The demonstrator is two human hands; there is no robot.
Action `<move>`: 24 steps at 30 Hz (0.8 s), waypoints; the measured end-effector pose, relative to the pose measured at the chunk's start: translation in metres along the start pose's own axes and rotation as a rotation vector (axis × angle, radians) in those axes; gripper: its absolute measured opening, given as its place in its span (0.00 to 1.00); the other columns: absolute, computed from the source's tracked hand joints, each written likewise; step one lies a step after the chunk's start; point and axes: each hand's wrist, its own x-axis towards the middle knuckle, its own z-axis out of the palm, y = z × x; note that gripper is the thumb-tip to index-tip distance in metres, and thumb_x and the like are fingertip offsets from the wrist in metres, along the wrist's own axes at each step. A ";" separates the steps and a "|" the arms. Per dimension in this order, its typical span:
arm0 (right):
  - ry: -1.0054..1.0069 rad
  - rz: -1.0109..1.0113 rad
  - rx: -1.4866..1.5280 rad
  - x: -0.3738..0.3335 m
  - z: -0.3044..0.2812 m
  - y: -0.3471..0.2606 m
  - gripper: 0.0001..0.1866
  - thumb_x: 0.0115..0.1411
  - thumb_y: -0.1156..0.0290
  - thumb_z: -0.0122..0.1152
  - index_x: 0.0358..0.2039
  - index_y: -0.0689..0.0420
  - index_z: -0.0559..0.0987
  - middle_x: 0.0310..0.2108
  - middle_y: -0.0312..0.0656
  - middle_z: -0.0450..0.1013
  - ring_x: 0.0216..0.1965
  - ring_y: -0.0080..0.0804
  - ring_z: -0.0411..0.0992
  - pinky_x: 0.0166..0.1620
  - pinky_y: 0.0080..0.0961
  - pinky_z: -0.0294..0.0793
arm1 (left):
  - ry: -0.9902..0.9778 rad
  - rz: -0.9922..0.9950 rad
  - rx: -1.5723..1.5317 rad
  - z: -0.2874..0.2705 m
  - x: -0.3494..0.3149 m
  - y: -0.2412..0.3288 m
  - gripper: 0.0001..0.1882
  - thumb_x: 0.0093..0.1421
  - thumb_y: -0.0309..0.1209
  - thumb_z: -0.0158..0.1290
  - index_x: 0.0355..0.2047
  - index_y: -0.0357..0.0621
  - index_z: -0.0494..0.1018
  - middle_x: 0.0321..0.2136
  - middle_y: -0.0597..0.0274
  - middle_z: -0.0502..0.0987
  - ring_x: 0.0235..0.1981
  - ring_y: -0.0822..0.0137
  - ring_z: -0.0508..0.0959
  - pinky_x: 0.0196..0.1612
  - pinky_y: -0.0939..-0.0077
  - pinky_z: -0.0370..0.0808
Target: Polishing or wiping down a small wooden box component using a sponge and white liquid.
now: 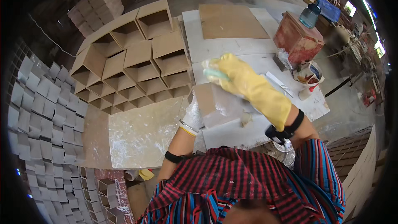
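Note:
In a white glove, my left hand (193,115) grips the left side of a cardboard-brown box (204,98); some of its fingers are hidden by the box. The box has a whitish, wet-looking face on its right part. Over the box's far edge is my right hand (236,74), in a yellow rubber glove, closed around a pale green pad (215,74). Motion blurs the pad, and I cannot tell whether it touches the box. A small tan scrap (246,119) lies just right of the box.
Open brown boxes (139,60) stand stacked at the left of the table. Behind lies a flat brown board (230,21). To the right are a red-stained block (296,37) topped by a blue bottle (309,15), a tub (309,73) and a red-capped bottle (306,94). Grey boxes (45,128) fill the far left.

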 end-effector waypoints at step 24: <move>0.032 -0.101 0.012 0.019 0.013 0.000 0.28 0.46 0.74 0.63 0.51 0.49 0.71 0.31 0.47 0.73 0.27 0.47 0.72 0.33 0.36 0.75 | -0.128 -0.100 -0.032 -0.027 0.011 -0.010 0.31 0.65 0.56 0.36 0.57 0.46 0.61 0.51 0.61 0.69 0.51 0.63 0.70 0.55 0.69 0.68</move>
